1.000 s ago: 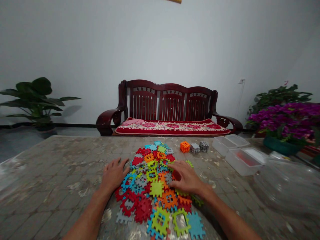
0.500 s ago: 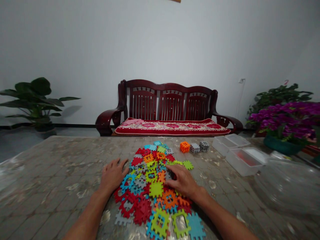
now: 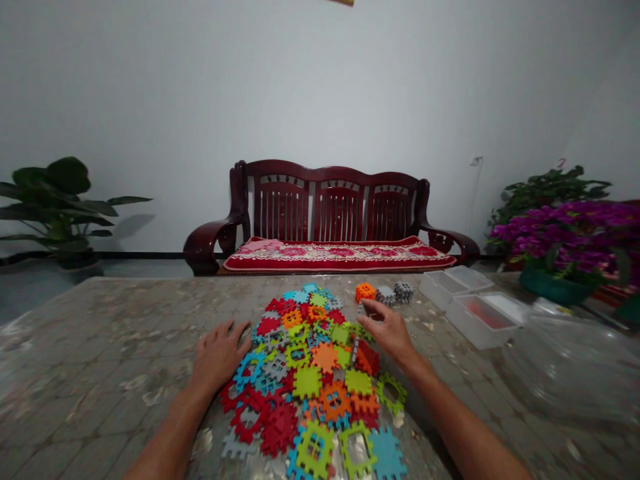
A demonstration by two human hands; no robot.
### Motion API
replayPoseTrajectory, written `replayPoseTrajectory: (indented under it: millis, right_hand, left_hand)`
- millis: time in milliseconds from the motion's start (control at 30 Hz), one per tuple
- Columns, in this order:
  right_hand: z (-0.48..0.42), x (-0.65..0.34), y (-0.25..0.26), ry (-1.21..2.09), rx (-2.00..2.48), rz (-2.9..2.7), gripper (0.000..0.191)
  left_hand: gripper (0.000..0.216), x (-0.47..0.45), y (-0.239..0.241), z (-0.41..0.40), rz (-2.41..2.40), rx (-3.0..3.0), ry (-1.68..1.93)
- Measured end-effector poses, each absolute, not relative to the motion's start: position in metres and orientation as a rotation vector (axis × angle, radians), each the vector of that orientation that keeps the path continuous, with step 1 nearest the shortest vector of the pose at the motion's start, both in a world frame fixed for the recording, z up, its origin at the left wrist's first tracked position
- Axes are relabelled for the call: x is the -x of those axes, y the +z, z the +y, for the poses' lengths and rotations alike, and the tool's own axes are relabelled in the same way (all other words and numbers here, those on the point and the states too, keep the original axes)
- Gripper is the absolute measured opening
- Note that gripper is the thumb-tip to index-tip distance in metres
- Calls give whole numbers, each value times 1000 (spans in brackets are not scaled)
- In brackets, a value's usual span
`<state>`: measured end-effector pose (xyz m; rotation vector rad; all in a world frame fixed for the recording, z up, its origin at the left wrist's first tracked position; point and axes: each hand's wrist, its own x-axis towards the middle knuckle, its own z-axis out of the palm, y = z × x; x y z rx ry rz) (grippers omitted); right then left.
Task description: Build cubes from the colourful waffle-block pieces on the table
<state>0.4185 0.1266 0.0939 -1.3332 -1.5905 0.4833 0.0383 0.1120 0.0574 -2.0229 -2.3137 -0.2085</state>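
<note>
A heap of flat interlocking foam tiles [image 3: 310,380] in red, green, blue, orange and grey lies on the stone-patterned table [image 3: 100,347] before me. My left hand [image 3: 217,357] rests flat and open on the table at the heap's left edge, fingertips touching blue and red tiles. My right hand [image 3: 389,331] hovers over the heap's far right corner, fingers pinched on what looks like a small grey tile. Just beyond it stand three built cubes: an orange cube [image 3: 365,291] and two grey cubes [image 3: 385,295].
Two clear plastic boxes [image 3: 483,320] sit at the right of the table, and a clear bowl [image 3: 570,367] nearer me. Purple flowers [image 3: 570,233] stand at the far right. Behind the table are a dark wooden bench [image 3: 330,220] and a leafy plant [image 3: 55,200].
My right hand has lifted off the middle of the heap and moved away from me and to the right, toward the cubes. My left hand has stayed put. The view shifted slightly.
</note>
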Motion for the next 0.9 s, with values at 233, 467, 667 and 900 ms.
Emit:
replayPoseTrajectory:
  millis: [233, 467, 667, 900]
  right_hand:
    - [144, -471, 85, 203, 1718, -1659, 43]
    - [156, -517, 56, 273, 1830, -1491, 35]
    - [154, -532, 38, 413, 1782, -1549, 45]
    - [148, -516, 46, 174, 1784, -1923, 55]
  left_hand:
    - [57, -34, 52, 116, -2316, 2037, -200]
    - [58, -31, 49, 117, -2309, 2039, -247]
    - [59, -30, 47, 118, -2279, 2042, -237]
    - [59, -29, 48, 118, -2284, 2044, -197]
